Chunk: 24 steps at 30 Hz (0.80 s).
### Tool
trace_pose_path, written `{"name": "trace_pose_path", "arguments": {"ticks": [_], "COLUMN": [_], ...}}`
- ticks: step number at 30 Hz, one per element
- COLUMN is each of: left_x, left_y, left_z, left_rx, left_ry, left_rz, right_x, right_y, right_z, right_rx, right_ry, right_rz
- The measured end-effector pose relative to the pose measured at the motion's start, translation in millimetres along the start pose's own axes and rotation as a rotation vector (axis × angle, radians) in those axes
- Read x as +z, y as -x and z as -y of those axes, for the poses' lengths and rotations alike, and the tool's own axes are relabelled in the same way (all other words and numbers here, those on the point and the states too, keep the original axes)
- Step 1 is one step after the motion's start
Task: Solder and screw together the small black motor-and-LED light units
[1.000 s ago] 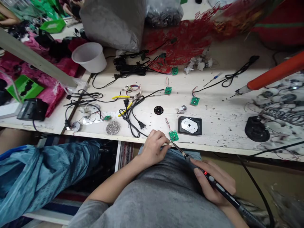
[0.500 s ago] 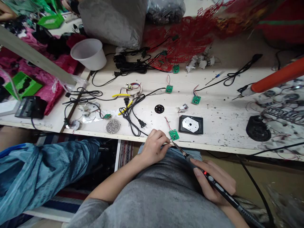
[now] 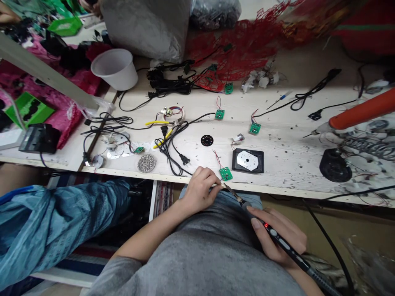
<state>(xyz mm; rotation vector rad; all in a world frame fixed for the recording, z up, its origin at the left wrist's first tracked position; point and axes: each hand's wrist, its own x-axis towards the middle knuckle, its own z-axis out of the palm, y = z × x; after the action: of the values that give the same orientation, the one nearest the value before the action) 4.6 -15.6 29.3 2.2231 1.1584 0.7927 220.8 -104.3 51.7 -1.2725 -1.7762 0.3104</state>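
My left hand (image 3: 200, 190) rests on the near edge of the white workbench (image 3: 286, 139), fingers curled and pinched just left of a small green circuit board (image 3: 226, 173) with thin red wires. What the fingers pinch is too small to name. My right hand (image 3: 279, 241) is closed round a black pen-shaped soldering iron (image 3: 279, 241) with a red light on its barrel. The iron's tip (image 3: 228, 189) reaches the bench edge beside the board and my left fingertips.
A black square holder with a white disc (image 3: 247, 160) lies right of the board. More green boards (image 3: 254, 128), black cords (image 3: 173, 148), a metal wool pad (image 3: 146, 163), a white bowl (image 3: 115, 68), a black stand (image 3: 335, 165) and an orange tool (image 3: 361, 111) lie around. A blue-sleeved person (image 3: 52, 230) sits at left.
My hands and the soldering iron have held still. The view has shifted slightly, so the bench sits a little lower and to the right in the picture.
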Motion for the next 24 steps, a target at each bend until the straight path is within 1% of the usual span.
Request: {"name": "trace_pose_path", "arguments": {"ticks": [10,15,19,24], "left_x": [1.3,1.3,1.4,0.9], "left_y": [0,1,0,0], "left_z": [1,2,2,2], "left_rx": [0.004,0.016,0.026,0.006], "left_ry": [-0.004,0.002,-0.004,-0.007], "left_rz": [-0.008,-0.018,-0.024,-0.009], "right_x": [-2,-5,-6,-2], "right_y": [-2,-9,-10,-7], "right_z": [1,3,4,2], "right_rx": [-0.019,-0.067,-0.072,-0.071], "right_ry": [0.023,0.046,0.027,0.004], "right_rz": [0.002,0.065,0.015,0.048]}}
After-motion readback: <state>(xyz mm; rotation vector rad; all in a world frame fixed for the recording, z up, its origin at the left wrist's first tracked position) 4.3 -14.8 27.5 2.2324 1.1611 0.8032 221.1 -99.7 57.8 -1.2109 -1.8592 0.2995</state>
